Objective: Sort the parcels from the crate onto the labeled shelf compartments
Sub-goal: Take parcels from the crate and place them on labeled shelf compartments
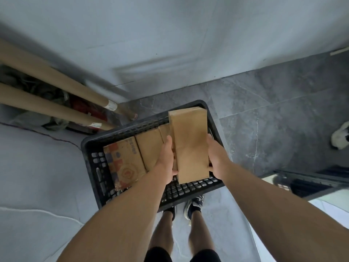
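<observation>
Brown parcel [190, 146] over black crate [98, 173], in the tight grip of left hand [166, 159] and right hand [217, 159]

No legible text: print on the patterned carton [124, 161] and tube labels [112, 106] too blurred.

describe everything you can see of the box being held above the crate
A long, plain brown cardboard parcel, closed, with no print showing on its top face. It is held lengthwise, pointing away from the person, over the right side of the black perforated crate. The left hand grips its left side and the right hand its right side, near the closer end.
</observation>
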Demonstrator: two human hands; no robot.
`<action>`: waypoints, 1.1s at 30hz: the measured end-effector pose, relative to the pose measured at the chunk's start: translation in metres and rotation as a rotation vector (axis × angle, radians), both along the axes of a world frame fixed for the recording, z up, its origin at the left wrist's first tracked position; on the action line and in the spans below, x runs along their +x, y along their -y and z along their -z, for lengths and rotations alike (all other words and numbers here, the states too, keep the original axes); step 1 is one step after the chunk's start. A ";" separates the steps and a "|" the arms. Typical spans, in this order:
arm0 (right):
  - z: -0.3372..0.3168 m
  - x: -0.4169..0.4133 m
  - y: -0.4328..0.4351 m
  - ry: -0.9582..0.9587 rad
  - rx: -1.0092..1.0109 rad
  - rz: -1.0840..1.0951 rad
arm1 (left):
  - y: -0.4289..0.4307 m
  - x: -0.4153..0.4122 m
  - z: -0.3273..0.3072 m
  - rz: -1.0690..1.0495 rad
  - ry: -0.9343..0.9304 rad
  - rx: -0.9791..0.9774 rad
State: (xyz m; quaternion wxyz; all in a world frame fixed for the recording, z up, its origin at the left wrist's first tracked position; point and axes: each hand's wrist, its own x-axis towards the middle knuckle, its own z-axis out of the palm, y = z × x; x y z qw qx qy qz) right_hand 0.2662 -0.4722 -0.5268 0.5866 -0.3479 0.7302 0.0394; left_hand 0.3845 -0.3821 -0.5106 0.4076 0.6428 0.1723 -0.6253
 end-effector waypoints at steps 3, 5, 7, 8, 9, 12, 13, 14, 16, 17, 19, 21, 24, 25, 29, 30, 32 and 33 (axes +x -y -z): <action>-0.034 0.003 -0.008 0.073 0.037 0.126 | -0.009 0.006 -0.024 0.003 0.014 -0.011; -0.061 0.006 -0.011 0.140 0.054 0.162 | -0.012 0.010 -0.042 -0.008 0.018 -0.032; -0.078 0.006 -0.012 0.201 0.057 0.177 | -0.016 0.013 -0.061 -0.025 0.020 -0.060; -0.086 0.005 -0.013 0.227 0.055 0.181 | -0.018 0.015 -0.072 -0.030 0.028 -0.073; -0.094 0.004 -0.014 0.255 0.057 0.188 | -0.020 0.016 -0.082 -0.035 0.037 -0.088; -0.114 0.003 -0.020 0.295 0.074 0.221 | -0.028 0.020 -0.110 -0.048 0.056 -0.124; -0.121 0.002 -0.024 0.306 0.076 0.230 | -0.031 0.020 -0.119 -0.039 0.066 -0.136; -0.130 0.000 -0.029 0.320 0.078 0.223 | -0.035 0.019 -0.129 -0.037 0.077 -0.150; -0.139 -0.003 -0.036 0.329 0.090 0.246 | -0.041 0.021 -0.139 -0.034 0.081 -0.174; -0.145 -0.005 -0.042 0.336 0.085 0.261 | -0.045 0.020 -0.147 -0.020 0.091 -0.194; -0.157 -0.011 -0.052 0.383 0.086 0.271 | -0.053 0.016 -0.163 0.005 0.128 -0.239; -0.165 -0.019 -0.060 0.449 0.117 0.257 | -0.061 0.010 -0.178 -0.012 0.194 -0.250; -0.183 -0.029 -0.074 0.535 0.146 0.271 | -0.076 -0.003 -0.199 -0.017 0.244 -0.299; -0.190 -0.033 -0.078 0.550 0.136 0.257 | -0.081 -0.009 -0.207 -0.022 0.251 -0.317; -0.215 -0.057 -0.093 0.724 0.103 0.222 | -0.106 -0.028 -0.232 -0.036 0.255 -0.381; -0.219 -0.063 -0.096 0.761 0.074 0.210 | -0.113 -0.031 -0.239 -0.035 0.255 -0.397; -0.230 -0.075 -0.104 0.837 -0.031 0.171 | -0.128 -0.038 -0.251 -0.037 0.270 -0.432; -0.237 -0.081 -0.108 0.857 -0.083 0.145 | -0.134 -0.041 -0.257 -0.029 0.278 -0.455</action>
